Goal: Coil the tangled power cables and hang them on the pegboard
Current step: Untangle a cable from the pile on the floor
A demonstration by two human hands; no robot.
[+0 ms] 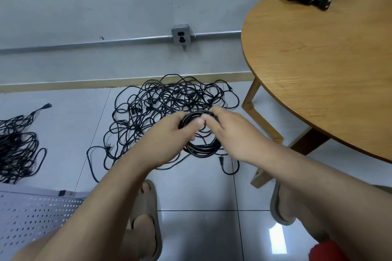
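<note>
A person's left hand [169, 131] and right hand [224, 127] both grip a coiled black cable [201, 149], thumb tips meeting at its top, held over the tangled pile [169, 95] on the tile floor beside the baseboard. The round table [318, 70] edge crowds the right arm. A white pegboard [31, 214] lies at lower left, with bare tile between.

I see black tangled cables [169, 99] on pale grey floor tiles [197, 193], a honey-brown wooden table [318, 65], a white perforated pegboard [31, 212].
</note>
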